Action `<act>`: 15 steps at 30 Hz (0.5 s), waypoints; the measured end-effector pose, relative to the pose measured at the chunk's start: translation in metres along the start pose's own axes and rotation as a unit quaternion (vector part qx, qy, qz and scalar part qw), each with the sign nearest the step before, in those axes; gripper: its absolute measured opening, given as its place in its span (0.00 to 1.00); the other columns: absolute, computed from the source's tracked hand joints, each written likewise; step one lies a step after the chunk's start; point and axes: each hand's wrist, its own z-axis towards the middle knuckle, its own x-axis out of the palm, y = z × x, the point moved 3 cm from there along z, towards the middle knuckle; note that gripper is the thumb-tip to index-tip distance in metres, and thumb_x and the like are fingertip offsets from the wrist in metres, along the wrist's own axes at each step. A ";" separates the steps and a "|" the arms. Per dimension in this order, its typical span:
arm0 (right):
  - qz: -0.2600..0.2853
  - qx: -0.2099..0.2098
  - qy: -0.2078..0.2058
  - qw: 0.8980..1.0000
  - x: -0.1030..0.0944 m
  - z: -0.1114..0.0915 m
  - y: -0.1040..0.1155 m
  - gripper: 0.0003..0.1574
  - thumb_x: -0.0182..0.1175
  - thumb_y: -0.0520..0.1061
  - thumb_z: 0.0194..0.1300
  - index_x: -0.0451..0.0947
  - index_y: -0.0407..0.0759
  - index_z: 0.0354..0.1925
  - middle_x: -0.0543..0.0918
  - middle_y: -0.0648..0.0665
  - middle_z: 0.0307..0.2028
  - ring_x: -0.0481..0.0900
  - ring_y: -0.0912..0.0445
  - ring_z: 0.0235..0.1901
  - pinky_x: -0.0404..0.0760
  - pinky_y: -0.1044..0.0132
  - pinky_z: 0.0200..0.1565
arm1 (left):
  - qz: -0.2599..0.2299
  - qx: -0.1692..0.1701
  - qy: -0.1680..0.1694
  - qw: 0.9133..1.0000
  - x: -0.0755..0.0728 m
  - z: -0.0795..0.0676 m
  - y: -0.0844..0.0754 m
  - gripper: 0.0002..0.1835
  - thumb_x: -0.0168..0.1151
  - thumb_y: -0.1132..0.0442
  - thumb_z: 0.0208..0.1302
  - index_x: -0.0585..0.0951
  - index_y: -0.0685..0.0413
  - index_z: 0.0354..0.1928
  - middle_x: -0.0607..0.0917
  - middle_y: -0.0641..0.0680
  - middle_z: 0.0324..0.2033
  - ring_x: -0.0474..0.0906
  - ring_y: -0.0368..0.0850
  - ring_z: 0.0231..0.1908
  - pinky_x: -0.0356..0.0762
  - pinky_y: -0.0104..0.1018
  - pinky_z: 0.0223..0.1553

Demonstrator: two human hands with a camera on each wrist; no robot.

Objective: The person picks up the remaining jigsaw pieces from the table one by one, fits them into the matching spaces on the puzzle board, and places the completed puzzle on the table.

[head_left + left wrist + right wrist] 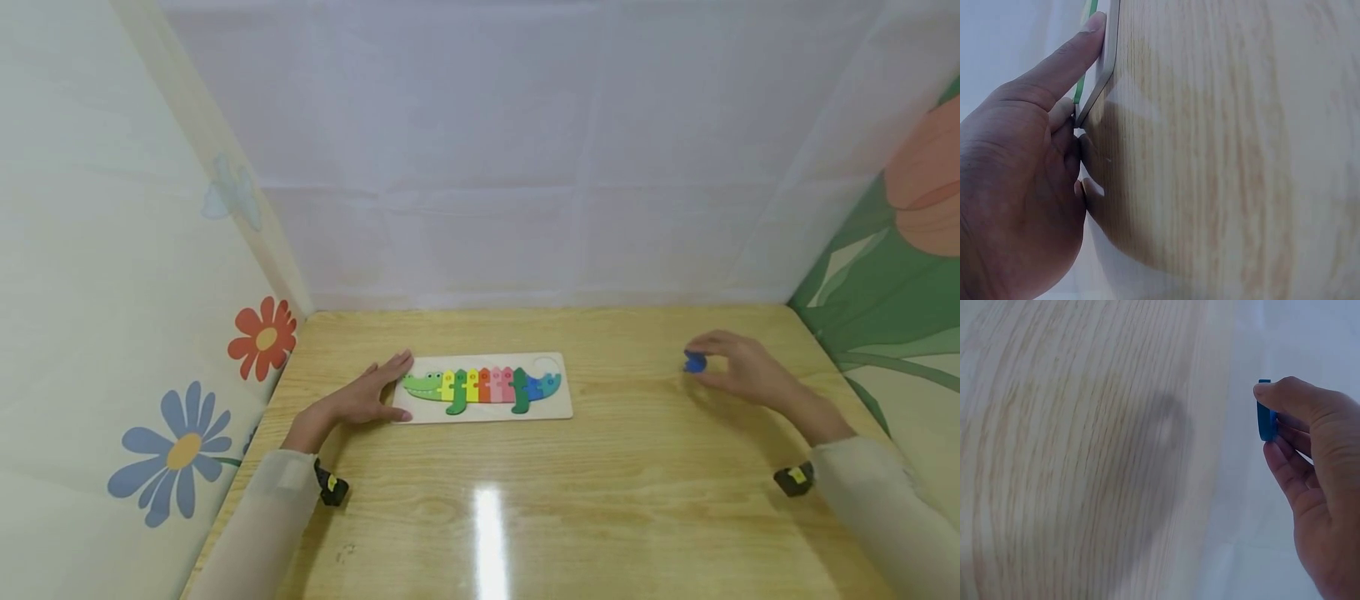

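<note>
A pale wooden puzzle board point(435, 362) lies flat on the table, bearing a crocodile point(495, 386) made of coloured pieces. Its curled tail tip at the upper right shows as bare wood. My left hand point(365, 397) rests at the board's left end, thumb and fingers spread. In the left wrist view, the thumb point(1069, 59) lies straight over the board's edge point(1109, 62). To the right of the board, my right hand point(742, 367) pinches a small blue puzzle piece point(695, 362) between thumb and fingers. The right wrist view shows this piece point(1265, 419) edge-on, above the table.
The wooden table point(622, 483) reflects a bright streak of light in front. A white cloth wall point(465, 167) stands behind it. Flower-printed panels point(150, 250) rise on both sides. Each wrist wears a small black camera point(332, 486).
</note>
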 end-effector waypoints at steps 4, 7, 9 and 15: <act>0.001 -0.003 0.004 1.000 0.002 0.006 0.002 0.32 0.85 0.34 0.43 0.88 0.31 0.50 0.88 0.35 0.47 0.87 0.38 0.46 0.86 0.40 0.44 | -0.002 0.001 -0.002 1.000 0.000 0.001 0.001 0.58 0.74 0.47 0.68 0.48 0.62 0.84 0.44 0.64 0.85 0.38 0.64 0.84 0.32 0.69 0.79; 0.005 -0.008 0.004 1.000 0.003 0.010 0.004 0.31 0.85 0.34 0.44 0.88 0.31 0.49 0.88 0.35 0.47 0.87 0.38 0.46 0.86 0.40 0.44 | -0.005 0.000 -0.003 1.000 0.000 0.000 0.001 0.58 0.74 0.47 0.68 0.48 0.62 0.84 0.44 0.64 0.85 0.37 0.64 0.84 0.32 0.69 0.79; 0.011 -0.013 0.003 1.000 0.004 0.013 0.006 0.31 0.84 0.33 0.45 0.88 0.30 0.49 0.88 0.35 0.48 0.87 0.38 0.46 0.86 0.40 0.44 | -0.004 0.000 -0.004 1.000 0.000 0.000 0.001 0.58 0.74 0.48 0.68 0.48 0.62 0.84 0.44 0.64 0.85 0.38 0.64 0.84 0.32 0.69 0.79; 0.019 -0.031 -0.002 0.999 0.008 0.019 0.009 0.31 0.84 0.32 0.44 0.87 0.29 0.49 0.88 0.34 0.48 0.87 0.37 0.46 0.86 0.40 0.45 | -0.003 0.000 -0.004 1.000 0.000 0.000 0.001 0.58 0.74 0.48 0.67 0.48 0.62 0.84 0.44 0.64 0.85 0.38 0.64 0.84 0.32 0.69 0.79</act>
